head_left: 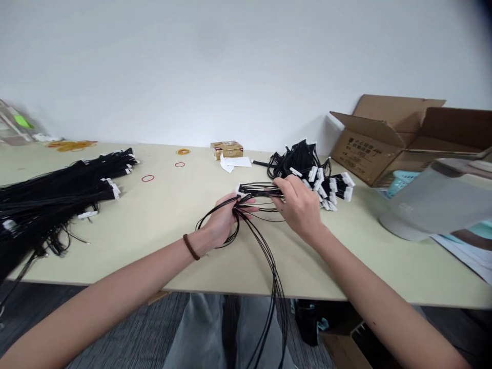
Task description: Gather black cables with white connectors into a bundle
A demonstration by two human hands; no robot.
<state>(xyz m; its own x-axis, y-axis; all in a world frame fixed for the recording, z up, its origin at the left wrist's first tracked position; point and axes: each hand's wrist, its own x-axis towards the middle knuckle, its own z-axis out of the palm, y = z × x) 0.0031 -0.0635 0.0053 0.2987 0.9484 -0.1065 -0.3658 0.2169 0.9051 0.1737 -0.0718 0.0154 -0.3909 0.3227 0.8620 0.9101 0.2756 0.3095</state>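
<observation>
My left hand (pixel 222 219) grips a bundle of thin black wires (pixel 265 251) near its looped part; the wires run down over the table's front edge toward my lap. My right hand (pixel 299 205) pinches the same bundle a little further along, close to its white connector end (pixel 241 188). Both hands hover just above the pale table (pixel 161 241). Right behind my right hand lies a heap of coiled black wires with white connectors (pixel 312 171).
A long pile of straight black wire bundles (pixel 57 192) covers the table's left side. Red rubber bands (pixel 147 178) and a small brown box (pixel 226 149) lie at the back. An open cardboard box (pixel 388 138) and a grey device (pixel 434 202) stand on the right.
</observation>
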